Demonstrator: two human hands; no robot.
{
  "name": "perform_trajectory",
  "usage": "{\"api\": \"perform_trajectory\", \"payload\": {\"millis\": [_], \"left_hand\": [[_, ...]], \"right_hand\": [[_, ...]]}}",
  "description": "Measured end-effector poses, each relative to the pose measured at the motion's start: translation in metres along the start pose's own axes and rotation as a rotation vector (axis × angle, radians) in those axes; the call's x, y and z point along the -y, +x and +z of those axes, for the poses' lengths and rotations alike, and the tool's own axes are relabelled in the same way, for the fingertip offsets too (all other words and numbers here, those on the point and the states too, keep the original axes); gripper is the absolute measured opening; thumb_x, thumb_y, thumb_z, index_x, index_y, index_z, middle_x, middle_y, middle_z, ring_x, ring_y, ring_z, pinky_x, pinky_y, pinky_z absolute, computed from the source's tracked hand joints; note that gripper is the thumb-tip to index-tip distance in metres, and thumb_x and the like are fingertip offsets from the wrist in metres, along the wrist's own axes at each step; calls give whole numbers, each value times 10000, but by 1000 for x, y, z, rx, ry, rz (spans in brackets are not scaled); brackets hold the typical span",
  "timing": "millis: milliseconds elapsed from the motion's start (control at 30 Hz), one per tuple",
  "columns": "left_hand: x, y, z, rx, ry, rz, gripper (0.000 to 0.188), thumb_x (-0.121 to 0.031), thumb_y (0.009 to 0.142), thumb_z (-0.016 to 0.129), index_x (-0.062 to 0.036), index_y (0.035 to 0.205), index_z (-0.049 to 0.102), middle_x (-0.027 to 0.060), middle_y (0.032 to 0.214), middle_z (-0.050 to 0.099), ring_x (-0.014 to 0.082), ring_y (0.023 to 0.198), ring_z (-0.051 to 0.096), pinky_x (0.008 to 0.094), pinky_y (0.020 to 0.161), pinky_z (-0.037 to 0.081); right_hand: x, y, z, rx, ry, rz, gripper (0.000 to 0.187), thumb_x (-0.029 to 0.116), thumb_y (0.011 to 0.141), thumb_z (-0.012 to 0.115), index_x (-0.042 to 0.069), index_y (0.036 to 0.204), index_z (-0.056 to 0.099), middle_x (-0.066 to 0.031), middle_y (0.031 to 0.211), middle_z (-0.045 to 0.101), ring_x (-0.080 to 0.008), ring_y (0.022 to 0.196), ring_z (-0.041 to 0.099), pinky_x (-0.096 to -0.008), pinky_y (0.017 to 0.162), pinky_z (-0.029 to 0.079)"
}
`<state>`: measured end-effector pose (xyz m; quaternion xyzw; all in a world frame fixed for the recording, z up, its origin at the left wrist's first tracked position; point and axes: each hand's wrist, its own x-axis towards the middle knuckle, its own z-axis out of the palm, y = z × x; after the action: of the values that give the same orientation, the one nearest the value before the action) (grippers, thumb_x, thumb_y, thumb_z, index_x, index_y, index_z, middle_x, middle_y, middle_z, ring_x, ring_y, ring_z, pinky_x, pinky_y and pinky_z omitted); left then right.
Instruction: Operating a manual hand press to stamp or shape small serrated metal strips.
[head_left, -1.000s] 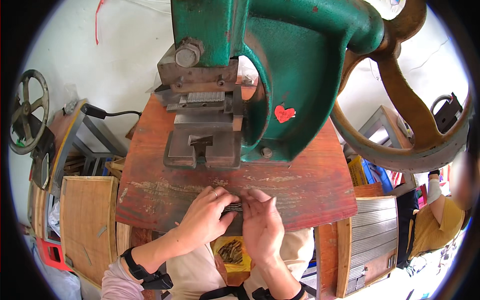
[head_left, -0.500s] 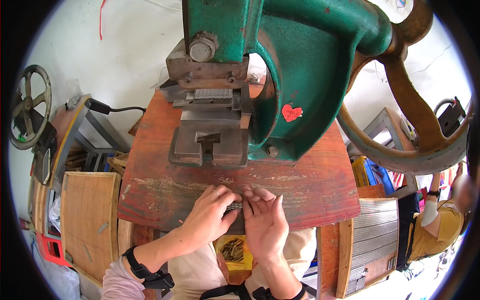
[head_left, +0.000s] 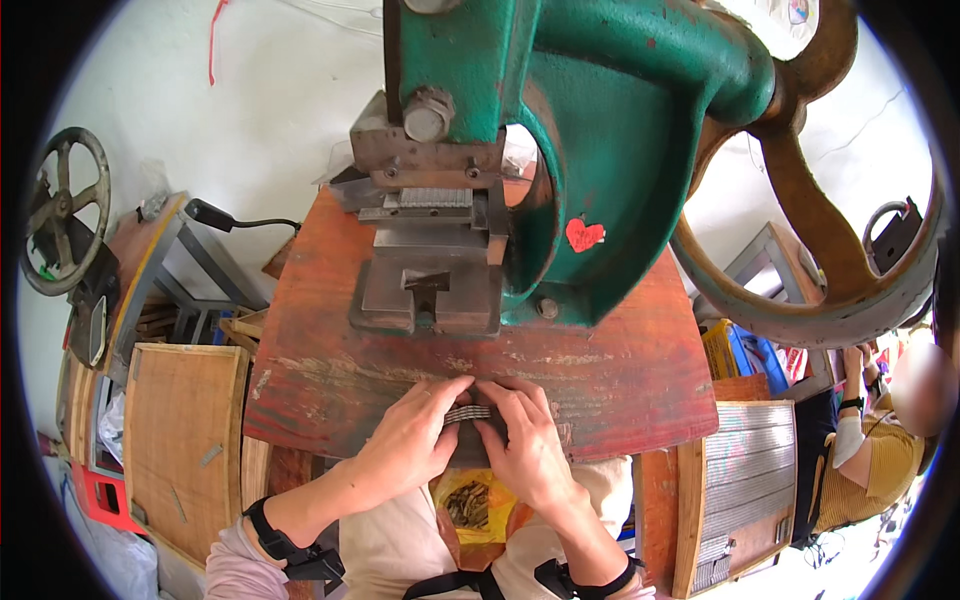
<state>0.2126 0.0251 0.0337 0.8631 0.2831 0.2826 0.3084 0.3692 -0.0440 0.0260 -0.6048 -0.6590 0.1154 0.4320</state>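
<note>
A small stack of thin grey metal strips (head_left: pixel 467 413) is held just above the near edge of the reddish wooden bench (head_left: pixel 330 370). My left hand (head_left: pixel 415 428) grips its left end between thumb and fingers. On the other end, the thumb and curled fingers of my right hand (head_left: pixel 525 440) close around it. Both hands' fingertips nearly meet over the stack and hide part of it. Beyond them stands a green press (head_left: pixel 625 150) with a steel die block (head_left: pixel 385 290) at its base. More ridged metal pieces (head_left: pixel 435 198) lie under the press head.
At the right, a wooden tray (head_left: pixel 685 500) carries rows of metal strips; a flatter wooden tray (head_left: pixel 180 420) stands left. A large flywheel (head_left: pixel 800 325) juts out at right. Below the bench edge is a yellow bag (head_left: pixel 497 490) of metal pieces. A person (head_left: pixel 875 470) works at far right.
My right hand has turned from an open palm and closed its fingers on the right end of the stack. My left hand keeps its hold. The view has shifted slightly.
</note>
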Motion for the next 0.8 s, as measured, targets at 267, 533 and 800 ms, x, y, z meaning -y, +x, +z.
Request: {"api": "perform_trajectory", "payload": {"millis": [267,533,800], "left_hand": [[4,-17,-15,-37,101,-5,409,-8,760,651,-45,1148,523,132,930,606,310,862,568,397,741,481],[8,-18,-10,-113,119,50,324,-1,761,640,-41,1073,566,126,939,606,324,862,560,399,749,473],[10,-19,-10,-90,155,101,350,0,749,634,-25,1090,560,135,966,606,322,914,551,405,788,480]], "right_hand": [[-5,2,1,8,-15,11,391,40,728,706,29,1105,598,-153,1039,606,-333,1056,525,-390,886,450],[-5,2,3,-41,-89,-22,356,74,732,709,31,1071,613,-156,1053,594,-340,1054,521,-391,880,448],[-7,0,3,7,-79,-57,304,58,737,693,26,1034,634,-133,977,629,-317,988,559,-376,853,463]]}}
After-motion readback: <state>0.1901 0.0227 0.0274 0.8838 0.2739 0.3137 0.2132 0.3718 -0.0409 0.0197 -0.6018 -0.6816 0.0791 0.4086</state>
